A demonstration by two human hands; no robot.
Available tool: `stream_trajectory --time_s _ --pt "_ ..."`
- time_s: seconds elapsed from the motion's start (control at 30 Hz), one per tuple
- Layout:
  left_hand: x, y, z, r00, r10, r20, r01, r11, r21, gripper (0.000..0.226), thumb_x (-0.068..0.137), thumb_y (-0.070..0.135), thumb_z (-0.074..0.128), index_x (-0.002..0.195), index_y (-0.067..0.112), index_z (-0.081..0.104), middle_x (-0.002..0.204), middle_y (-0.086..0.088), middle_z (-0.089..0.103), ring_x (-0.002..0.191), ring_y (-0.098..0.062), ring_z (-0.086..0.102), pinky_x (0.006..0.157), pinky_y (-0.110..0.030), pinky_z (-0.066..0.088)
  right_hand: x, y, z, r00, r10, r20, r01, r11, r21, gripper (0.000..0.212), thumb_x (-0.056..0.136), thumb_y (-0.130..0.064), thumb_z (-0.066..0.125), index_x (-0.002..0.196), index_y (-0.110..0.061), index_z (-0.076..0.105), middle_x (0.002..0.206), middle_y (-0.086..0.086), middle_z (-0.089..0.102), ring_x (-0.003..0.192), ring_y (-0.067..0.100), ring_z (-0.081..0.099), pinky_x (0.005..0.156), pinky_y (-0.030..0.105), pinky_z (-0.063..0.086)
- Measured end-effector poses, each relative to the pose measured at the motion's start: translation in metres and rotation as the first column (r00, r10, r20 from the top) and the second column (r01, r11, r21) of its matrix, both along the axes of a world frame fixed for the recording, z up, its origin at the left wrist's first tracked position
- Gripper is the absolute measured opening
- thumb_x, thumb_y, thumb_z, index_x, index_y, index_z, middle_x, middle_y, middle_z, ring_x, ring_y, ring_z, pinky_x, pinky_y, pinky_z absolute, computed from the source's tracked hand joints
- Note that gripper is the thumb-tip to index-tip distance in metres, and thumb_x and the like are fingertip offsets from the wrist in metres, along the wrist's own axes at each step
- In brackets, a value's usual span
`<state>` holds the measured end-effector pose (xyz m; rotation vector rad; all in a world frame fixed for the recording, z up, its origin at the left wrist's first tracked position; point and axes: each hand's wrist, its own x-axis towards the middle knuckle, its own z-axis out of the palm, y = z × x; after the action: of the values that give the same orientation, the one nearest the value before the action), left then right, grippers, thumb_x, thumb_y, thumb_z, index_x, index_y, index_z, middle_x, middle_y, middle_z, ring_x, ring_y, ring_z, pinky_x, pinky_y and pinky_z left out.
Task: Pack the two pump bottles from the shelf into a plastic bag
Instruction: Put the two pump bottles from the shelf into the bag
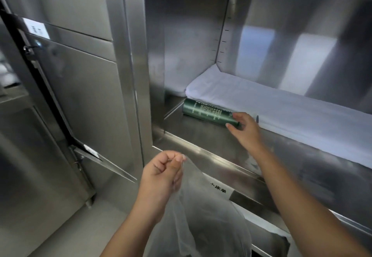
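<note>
The green pump bottle (pixel 208 112) lies on its side on the steel shelf (pixel 197 136), tight against the folded white cloth (pixel 261 103), bare steel before it. The right hand (pixel 244 127) curls round its right end; the left hand (pixel 161 173) pinches the rim of the clear plastic bag (pixel 201 216) (it hangs below).

I can read 小床单 on the white label (pixel 218 187) on the shelf (pixel 201 138) front, but the white words on the green bottle (pixel 207 113) are too blurry for me.
</note>
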<state>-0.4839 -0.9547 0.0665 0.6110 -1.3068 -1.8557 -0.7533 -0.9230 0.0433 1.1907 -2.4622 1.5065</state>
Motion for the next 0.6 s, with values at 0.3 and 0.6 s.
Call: stream_trajectory --time_s 0.3,0.6 --pt "0.016 -0.008 -0.001 0.994 0.105 0.035 -0.104 0.994 -0.022 0.016 0.088 0.004 0.048 0.076 -0.001 0.056 0.041 0.007 0.03 0.037 -0.004 0.025 0.037 -0.014 0.022 -0.016 -0.028 0.001 0.989 0.02 -0.146 -0.005 0.994 0.105 0.035 0.076 -0.013 0.069 0.108 -0.004 0.059 0.112 0.017 0.058 0.108 0.03 0.053 0.091 0.025 0.035" --pt "0.02 -0.013 -0.008 0.989 0.136 0.059 -0.136 0.991 -0.009 0.017 0.087 0.005 0.05 0.073 0.003 0.058 0.043 0.004 0.029 0.038 -0.005 0.024 0.037 -0.016 0.022 -0.029 -0.03 -0.004 0.974 0.045 -0.224 0.014 0.966 0.256 0.043 0.071 -0.011 0.073 0.112 -0.009 0.06 0.115 0.017 0.054 0.11 0.034 0.049 0.093 0.03 0.035"
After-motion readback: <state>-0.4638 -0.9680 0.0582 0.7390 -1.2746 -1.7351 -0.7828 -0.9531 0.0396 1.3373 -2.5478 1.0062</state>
